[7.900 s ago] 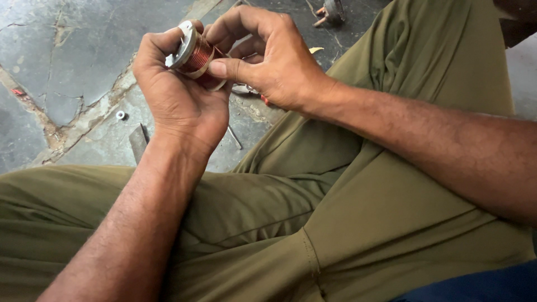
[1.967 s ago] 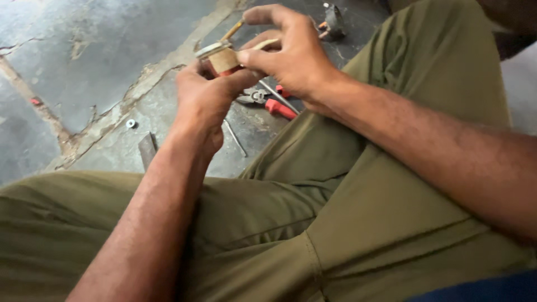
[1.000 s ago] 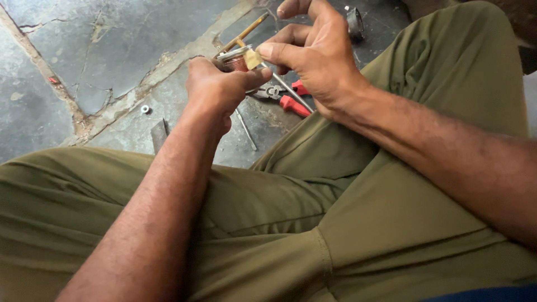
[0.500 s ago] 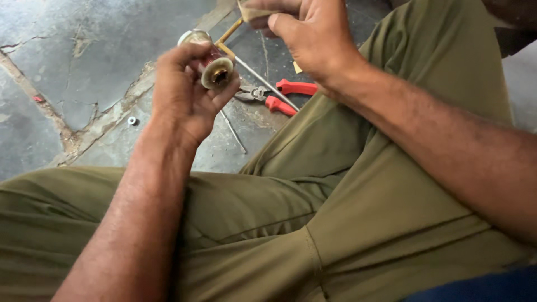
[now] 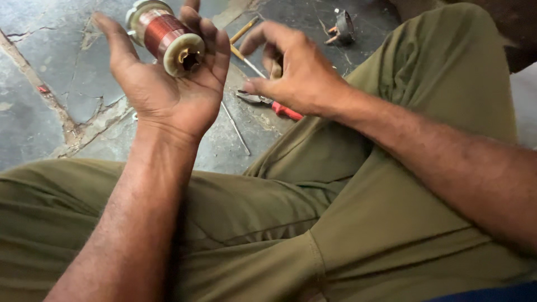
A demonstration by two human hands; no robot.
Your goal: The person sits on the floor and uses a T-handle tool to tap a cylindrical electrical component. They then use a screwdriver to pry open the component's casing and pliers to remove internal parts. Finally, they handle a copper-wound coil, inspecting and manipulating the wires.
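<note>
Since half a second ago the left hand [image 5: 168,89] has turned palm up and the right hand [image 5: 296,72] has dropped away from the coil [image 5: 165,36].

That coil, a bobbin wound with copper-red wire between pale end discs, lies across the left fingers [image 5: 210,42], cradled loosely with the thumb spread wide to its far side; one disc faces the camera and shows a dark centre hole. To the right of those fingers and apart from the coil, the right hand hangs with its fingers [image 5: 263,39] half curled; whether they pinch something small I cannot tell.

Below the right fingers, on the cracked floor [image 5: 56,67], lie red-handled pliers [image 5: 271,103], a thin rod [image 5: 235,126] and a yellow-handled tool [image 5: 245,31]. Beyond the right hand sits a small dark metal part [image 5: 342,27]. Olive trousers [image 5: 335,212] fill the foreground.
</note>
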